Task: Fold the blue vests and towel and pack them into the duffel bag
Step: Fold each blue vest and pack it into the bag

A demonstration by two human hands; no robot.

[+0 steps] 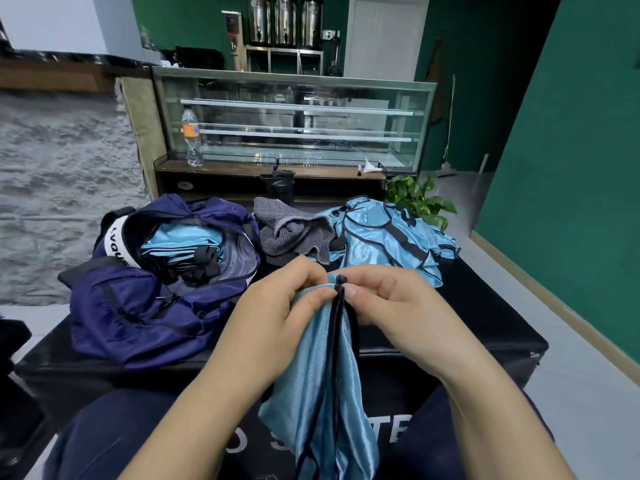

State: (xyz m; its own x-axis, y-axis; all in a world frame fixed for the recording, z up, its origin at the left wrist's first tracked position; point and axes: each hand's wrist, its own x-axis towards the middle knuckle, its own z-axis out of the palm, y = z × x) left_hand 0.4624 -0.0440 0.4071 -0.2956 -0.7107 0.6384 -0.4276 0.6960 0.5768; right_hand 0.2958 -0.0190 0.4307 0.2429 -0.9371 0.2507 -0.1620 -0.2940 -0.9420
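A light blue vest with black trim hangs down in front of me over the black box's near edge. My left hand and my right hand both pinch its top edge, close together. The navy duffel bag lies open at the left with folded blue vests inside. A grey towel lies crumpled behind my hands. A heap of unfolded blue vests sits at the back right.
Everything rests on a black box with white lettering on its front. A glass display case with a water bottle stands behind. A black shaker cup and a green plant lie beyond the box.
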